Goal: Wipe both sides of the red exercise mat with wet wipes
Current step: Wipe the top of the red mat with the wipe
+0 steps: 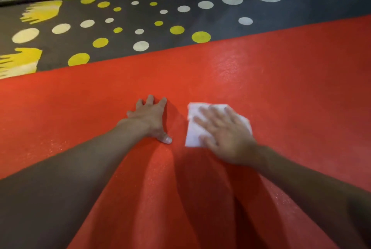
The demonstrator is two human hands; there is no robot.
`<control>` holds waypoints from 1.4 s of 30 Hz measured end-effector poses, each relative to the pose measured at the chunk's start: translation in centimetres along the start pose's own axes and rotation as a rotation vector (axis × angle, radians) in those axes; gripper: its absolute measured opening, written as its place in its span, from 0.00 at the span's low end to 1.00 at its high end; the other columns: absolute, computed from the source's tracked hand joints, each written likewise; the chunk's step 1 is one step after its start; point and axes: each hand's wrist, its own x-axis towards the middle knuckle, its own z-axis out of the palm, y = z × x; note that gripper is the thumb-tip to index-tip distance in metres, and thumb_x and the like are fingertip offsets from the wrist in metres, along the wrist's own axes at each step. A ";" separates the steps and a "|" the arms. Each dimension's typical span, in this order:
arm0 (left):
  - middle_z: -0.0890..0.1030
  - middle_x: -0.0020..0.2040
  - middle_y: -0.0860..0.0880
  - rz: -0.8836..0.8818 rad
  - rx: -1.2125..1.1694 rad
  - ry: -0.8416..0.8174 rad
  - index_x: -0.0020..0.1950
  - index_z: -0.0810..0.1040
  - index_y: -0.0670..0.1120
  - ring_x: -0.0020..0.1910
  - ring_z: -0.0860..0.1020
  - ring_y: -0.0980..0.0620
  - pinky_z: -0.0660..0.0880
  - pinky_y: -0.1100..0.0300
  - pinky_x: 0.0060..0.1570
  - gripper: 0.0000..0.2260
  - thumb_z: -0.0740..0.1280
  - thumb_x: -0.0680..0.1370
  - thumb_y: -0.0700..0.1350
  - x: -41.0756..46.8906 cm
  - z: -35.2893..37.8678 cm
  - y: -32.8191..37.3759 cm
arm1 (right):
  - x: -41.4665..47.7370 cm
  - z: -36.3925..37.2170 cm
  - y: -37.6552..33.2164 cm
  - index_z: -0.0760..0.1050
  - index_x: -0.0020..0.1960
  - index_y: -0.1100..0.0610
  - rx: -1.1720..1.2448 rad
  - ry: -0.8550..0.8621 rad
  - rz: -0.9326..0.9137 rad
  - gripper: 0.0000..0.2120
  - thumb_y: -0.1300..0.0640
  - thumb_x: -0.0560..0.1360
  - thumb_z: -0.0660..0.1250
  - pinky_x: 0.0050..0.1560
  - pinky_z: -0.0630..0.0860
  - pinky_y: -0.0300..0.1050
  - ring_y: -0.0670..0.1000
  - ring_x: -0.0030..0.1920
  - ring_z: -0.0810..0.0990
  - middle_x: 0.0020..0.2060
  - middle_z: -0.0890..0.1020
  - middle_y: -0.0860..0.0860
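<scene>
At frame centre, a white wet wipe point(197, 128) is pressed under the right hand point(224, 134), fingers straight; the left hand point(149, 119) is spread flat on the red mat point(281, 88).

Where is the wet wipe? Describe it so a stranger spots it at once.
Find the red textured exercise mat crossing the dark floor with yellow and white dots. Near its middle, the right hand presses flat on a white rectangular wet wipe. It is the only white thing on the red; the left hand beside it rests on bare mat.
</scene>
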 end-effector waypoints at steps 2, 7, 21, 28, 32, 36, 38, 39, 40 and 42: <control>0.55 0.78 0.46 0.003 -0.042 0.032 0.79 0.54 0.58 0.77 0.54 0.38 0.62 0.35 0.70 0.52 0.79 0.62 0.62 1.0 -0.5 -0.3 | 1.8 -0.2 1.8 0.51 0.80 0.45 -0.009 0.020 0.255 0.35 0.39 0.75 0.35 0.76 0.43 0.59 0.53 0.80 0.49 0.80 0.51 0.50; 0.66 0.64 0.47 -0.120 -0.183 0.421 0.64 0.69 0.58 0.66 0.63 0.40 0.63 0.36 0.61 0.16 0.58 0.78 0.60 2.1 0.8 0.9 | 1.6 0.5 -2.5 0.53 0.80 0.47 0.022 0.023 0.090 0.32 0.41 0.77 0.39 0.76 0.44 0.62 0.55 0.80 0.49 0.80 0.51 0.53; 0.71 0.66 0.48 -0.104 -0.073 0.695 0.63 0.72 0.56 0.65 0.67 0.40 0.62 0.37 0.63 0.20 0.53 0.75 0.58 5.1 3.1 0.4 | 7.0 -0.4 2.1 0.55 0.79 0.44 -0.025 0.100 0.266 0.31 0.41 0.77 0.41 0.76 0.45 0.62 0.55 0.79 0.52 0.80 0.55 0.52; 0.47 0.81 0.47 -0.120 -0.130 0.584 0.80 0.50 0.52 0.79 0.44 0.40 0.43 0.32 0.73 0.30 0.50 0.79 0.58 6.4 3.4 0.0 | 8.4 -0.4 0.4 0.58 0.78 0.44 0.030 0.052 -0.005 0.30 0.40 0.78 0.44 0.76 0.48 0.62 0.54 0.79 0.55 0.79 0.57 0.51; 0.47 0.81 0.48 -0.119 -0.113 0.576 0.80 0.50 0.52 0.79 0.43 0.39 0.42 0.31 0.72 0.30 0.48 0.78 0.58 6.7 3.2 0.1 | 11.7 -0.7 2.3 0.52 0.80 0.47 0.014 0.094 0.421 0.35 0.43 0.74 0.36 0.75 0.43 0.62 0.55 0.79 0.48 0.80 0.51 0.53; 0.47 0.81 0.48 -0.124 -0.096 0.568 0.80 0.50 0.53 0.79 0.44 0.40 0.43 0.31 0.72 0.31 0.47 0.77 0.58 6.6 3.2 0.0 | 11.1 -0.2 -2.0 0.57 0.79 0.47 0.039 0.084 0.036 0.31 0.42 0.77 0.44 0.75 0.47 0.65 0.56 0.79 0.54 0.79 0.57 0.53; 0.48 0.81 0.47 -0.128 -0.085 0.568 0.80 0.50 0.52 0.79 0.44 0.39 0.44 0.31 0.72 0.31 0.47 0.77 0.58 6.6 3.2 0.0 | 12.4 -0.8 1.0 0.60 0.78 0.44 0.023 0.086 -0.033 0.28 0.42 0.79 0.47 0.75 0.50 0.63 0.54 0.78 0.57 0.79 0.60 0.51; 0.48 0.81 0.47 -0.129 -0.081 0.566 0.80 0.51 0.52 0.79 0.45 0.39 0.44 0.31 0.72 0.31 0.47 0.77 0.58 6.7 3.2 0.1 | 13.5 -1.1 2.6 0.59 0.78 0.45 0.018 0.106 0.057 0.28 0.43 0.79 0.47 0.75 0.49 0.62 0.54 0.78 0.56 0.79 0.58 0.51; 0.49 0.81 0.47 -0.132 -0.079 0.566 0.80 0.51 0.52 0.79 0.45 0.39 0.45 0.31 0.72 0.31 0.46 0.77 0.58 6.7 3.2 0.1 | 14.3 -1.2 3.4 0.57 0.79 0.45 0.035 0.104 0.194 0.28 0.43 0.79 0.47 0.75 0.47 0.61 0.53 0.79 0.53 0.80 0.56 0.51; 0.49 0.81 0.47 -0.136 -0.076 0.568 0.80 0.51 0.52 0.79 0.46 0.39 0.45 0.31 0.72 0.32 0.45 0.76 0.59 6.6 3.1 0.2 | 15.4 -0.5 1.8 0.51 0.80 0.48 0.026 0.105 0.348 0.30 0.44 0.79 0.45 0.76 0.43 0.61 0.55 0.80 0.47 0.80 0.50 0.53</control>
